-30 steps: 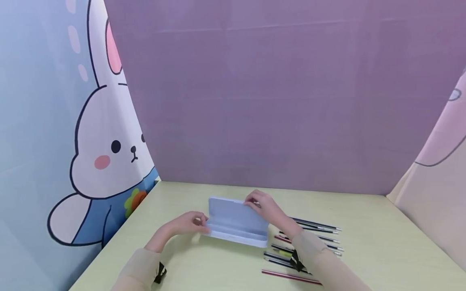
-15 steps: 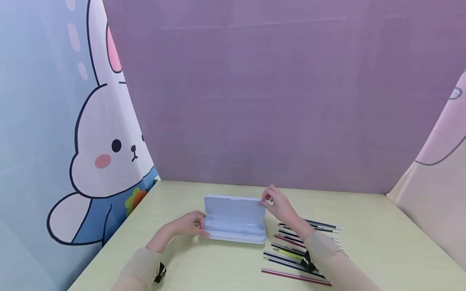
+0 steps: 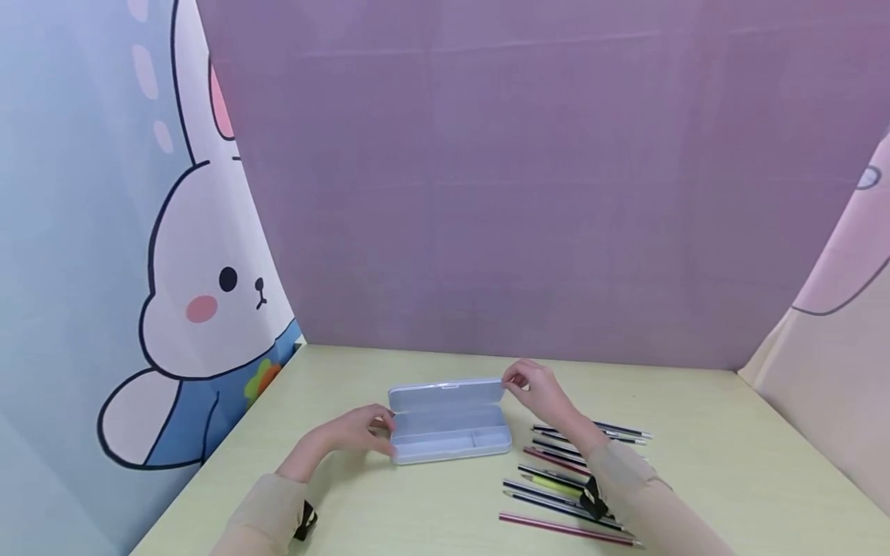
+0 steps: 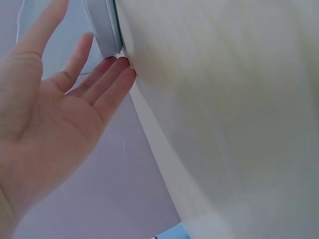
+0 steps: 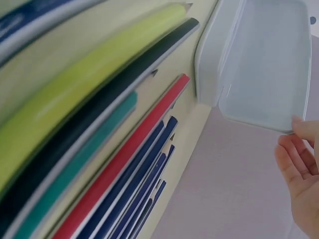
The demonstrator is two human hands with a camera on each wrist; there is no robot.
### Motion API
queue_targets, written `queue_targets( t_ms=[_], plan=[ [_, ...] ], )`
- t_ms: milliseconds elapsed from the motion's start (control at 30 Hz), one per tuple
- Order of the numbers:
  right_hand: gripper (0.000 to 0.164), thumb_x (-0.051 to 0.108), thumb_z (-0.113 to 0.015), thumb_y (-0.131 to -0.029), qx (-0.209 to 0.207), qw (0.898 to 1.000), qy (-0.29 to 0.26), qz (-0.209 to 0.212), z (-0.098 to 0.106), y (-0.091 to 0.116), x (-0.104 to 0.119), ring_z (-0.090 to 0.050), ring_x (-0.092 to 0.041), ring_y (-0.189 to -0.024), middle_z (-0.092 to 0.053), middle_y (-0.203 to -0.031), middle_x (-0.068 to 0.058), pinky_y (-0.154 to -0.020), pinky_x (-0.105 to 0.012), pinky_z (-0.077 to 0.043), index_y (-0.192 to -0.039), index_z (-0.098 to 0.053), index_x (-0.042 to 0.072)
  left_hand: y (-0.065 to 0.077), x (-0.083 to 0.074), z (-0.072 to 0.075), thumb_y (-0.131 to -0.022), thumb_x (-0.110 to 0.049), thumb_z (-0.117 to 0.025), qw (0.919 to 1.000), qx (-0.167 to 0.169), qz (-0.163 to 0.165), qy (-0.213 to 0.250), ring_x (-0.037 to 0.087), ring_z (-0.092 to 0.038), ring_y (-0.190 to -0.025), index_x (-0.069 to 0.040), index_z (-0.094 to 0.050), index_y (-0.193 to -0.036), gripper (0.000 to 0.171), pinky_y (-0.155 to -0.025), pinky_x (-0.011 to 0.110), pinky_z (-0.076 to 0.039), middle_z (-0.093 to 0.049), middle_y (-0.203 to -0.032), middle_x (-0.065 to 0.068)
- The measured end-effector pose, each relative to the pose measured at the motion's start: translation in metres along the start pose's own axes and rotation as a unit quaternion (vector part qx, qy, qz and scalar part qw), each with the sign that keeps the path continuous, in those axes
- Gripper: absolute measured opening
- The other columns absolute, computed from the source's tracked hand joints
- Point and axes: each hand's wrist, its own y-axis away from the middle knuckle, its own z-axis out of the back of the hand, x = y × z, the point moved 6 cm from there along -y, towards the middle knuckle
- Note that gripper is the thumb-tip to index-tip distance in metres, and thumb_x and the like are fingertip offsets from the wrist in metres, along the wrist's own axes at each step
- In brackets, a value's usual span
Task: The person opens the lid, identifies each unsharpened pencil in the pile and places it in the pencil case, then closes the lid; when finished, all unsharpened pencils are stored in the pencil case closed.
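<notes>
A pale translucent pencil case (image 3: 452, 446) sits opened on the table, its inside divided into a long and a short section. Its raised lid (image 3: 445, 395) leans away at the back. My right hand (image 3: 538, 390) pinches the lid's right corner between thumb and fingers, which the right wrist view shows closely. At the case's left end is my left hand (image 3: 358, 429), fingers spread and fairly straight. In the left wrist view its fingertips lie right at the corner of the case, palm bare. No pencils show inside the case.
Several pencils (image 3: 556, 498) lie in a loose row right of the case, partly under the right forearm: dark striped, red and teal ones, and a thicker yellow-green one (image 5: 99, 74). A purple cloth (image 3: 487, 193) hangs behind the table (image 3: 389, 510).
My right hand has slid from the middle of the lid's edge to its right corner. The tilted case has come down level, and its lid has swung. My left hand's fingers have loosened.
</notes>
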Motion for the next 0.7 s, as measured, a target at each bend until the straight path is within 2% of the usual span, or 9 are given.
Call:
queue_targets(
  t_ms=[300, 500, 700],
  plan=[
    [0.004, 0.007, -0.069, -0.084, 0.016, 0.999, -0.013, -0.043, 0.0, -0.004, -0.003, -0.059, -0.008, -0.07, -0.065, -0.081, 0.0, -0.064, -0.02, -0.052, -0.086, -0.066, 0.007, -0.001, 0.001, -0.002, -0.075, -0.023, -0.08, 0.9994, 0.001, 0.02, 0.027, 0.041, -0.05, -0.12, 0.0, -0.049, -0.116, 0.056, -0.101, 0.048, -0.042, -0.052, -0.129, 0.019],
    [0.008, 0.013, -0.07, -0.084, 0.02, 0.997, -0.04, -0.066, 0.001, -0.003, -0.007, -0.058, -0.007, -0.069, -0.065, -0.079, 0.001, -0.063, -0.021, -0.052, -0.086, -0.066, 0.006, 0.001, 0.0, -0.003, -0.074, -0.019, -0.08, 0.9992, 0.016, 0.016, 0.034, 0.043, -0.046, -0.124, 0.005, -0.042, -0.13, 0.072, -0.102, 0.05, -0.041, -0.046, -0.135, 0.024],
    [0.007, 0.013, -0.07, -0.084, 0.02, 0.991, -0.075, -0.106, 0.002, -0.001, -0.015, -0.059, -0.007, -0.067, -0.067, -0.078, -0.002, -0.061, -0.021, -0.051, -0.086, -0.067, 0.007, 0.002, -0.001, -0.005, -0.074, -0.021, -0.08, 0.9989, 0.027, 0.011, 0.038, 0.043, -0.045, -0.125, 0.006, -0.037, -0.137, 0.082, -0.103, 0.051, -0.039, -0.043, -0.138, 0.025]
  ],
)
